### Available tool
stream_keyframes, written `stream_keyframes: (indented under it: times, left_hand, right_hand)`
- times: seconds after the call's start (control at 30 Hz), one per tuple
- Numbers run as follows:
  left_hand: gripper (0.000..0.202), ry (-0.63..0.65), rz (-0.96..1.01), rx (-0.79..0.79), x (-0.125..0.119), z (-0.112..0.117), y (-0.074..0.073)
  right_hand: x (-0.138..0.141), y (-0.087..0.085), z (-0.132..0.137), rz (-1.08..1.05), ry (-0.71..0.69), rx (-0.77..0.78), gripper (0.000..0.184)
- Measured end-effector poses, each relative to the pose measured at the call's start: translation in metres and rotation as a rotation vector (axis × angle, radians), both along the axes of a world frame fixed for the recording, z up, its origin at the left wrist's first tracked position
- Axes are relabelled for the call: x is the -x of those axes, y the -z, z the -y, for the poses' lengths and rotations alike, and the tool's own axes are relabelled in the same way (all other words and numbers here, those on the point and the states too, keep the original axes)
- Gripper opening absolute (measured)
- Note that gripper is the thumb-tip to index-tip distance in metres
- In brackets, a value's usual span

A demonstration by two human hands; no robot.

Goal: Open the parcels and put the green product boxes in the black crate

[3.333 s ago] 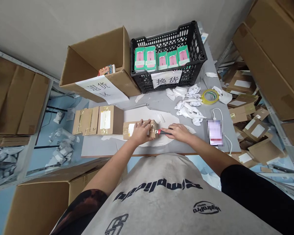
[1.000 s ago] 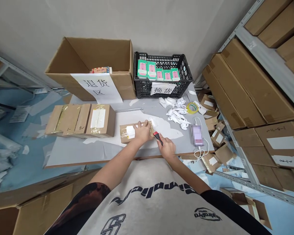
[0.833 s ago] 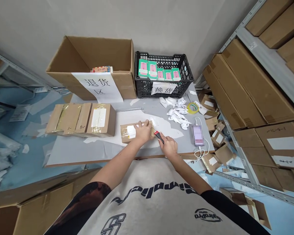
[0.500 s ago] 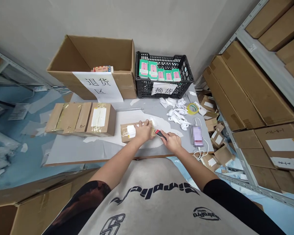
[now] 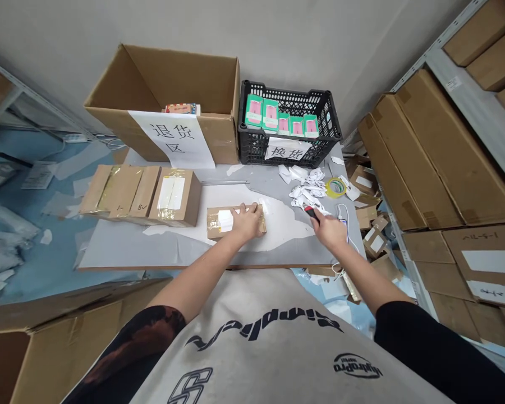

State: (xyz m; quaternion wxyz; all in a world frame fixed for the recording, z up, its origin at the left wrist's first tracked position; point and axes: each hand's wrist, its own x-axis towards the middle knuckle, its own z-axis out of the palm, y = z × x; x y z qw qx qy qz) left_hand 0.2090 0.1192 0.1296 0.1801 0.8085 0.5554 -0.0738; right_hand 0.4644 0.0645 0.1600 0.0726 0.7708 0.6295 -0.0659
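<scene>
My left hand [image 5: 246, 222] presses down over the right half of a small taped cardboard box [image 5: 212, 222], its fingers hooked over the far side. A white label shows on the box top, partly under my hand. My right hand [image 5: 330, 230] is wrapped round a red-and-black utility knife [image 5: 310, 212], held to the right of the box and apart from it. Whether its blade is out I cannot tell. Beneath the box lies a torn white sheet [image 5: 286, 227] on the grey tabletop [image 5: 122, 247].
Taped boxes [image 5: 172, 196] stand at the left. Behind are a large open carton [image 5: 223, 137] and a black crate [image 5: 248, 148] holding several green-and-pink packs. Crumpled paper [image 5: 307, 193], a tape roll [image 5: 335, 187] and a phone [image 5: 344, 223] partly behind my right hand lie rightward.
My right hand has moved the utility knife away from the box's right end, out to the right, toward the phone. My left hand stays on the box.
</scene>
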Motion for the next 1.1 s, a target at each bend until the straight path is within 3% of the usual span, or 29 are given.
stream_keyframes:
  times: [0.07,0.17,0.33,0.43,0.53,0.7,1.1]
  left_hand:
    - [0.082,0.001,0.000,0.012,0.001,-0.002,-0.001]
    - [0.086,0.016,0.026,0.009,0.003,-0.003,-0.002]
    - [0.077,0.029,0.047,-0.003,0.008,0.002,0.003]
    - [0.065,0.058,0.055,-0.034,0.010,0.007,0.006]
    - [0.059,0.045,0.051,-0.056,0.010,0.012,0.009]
    - [0.057,0.032,0.056,-0.078,0.008,0.013,0.011]
    - [0.058,0.028,0.026,-0.038,0.007,0.012,0.007]
  right_hand:
    - [-0.012,0.000,-0.007,-0.115,-0.038,0.001,0.053]
    - [-0.010,0.011,-0.010,-0.474,-0.052,0.041,0.050]
    - [0.007,0.038,0.000,-1.218,0.178,0.269,0.055]
    - [0.016,0.049,0.005,-1.441,0.286,0.352,0.043]
    - [0.025,0.060,0.006,-1.500,0.307,0.395,0.043]
    - [0.033,0.071,0.007,-1.559,0.223,0.393,0.055]
    - [0.031,0.070,0.003,-1.553,0.209,0.439,0.055]
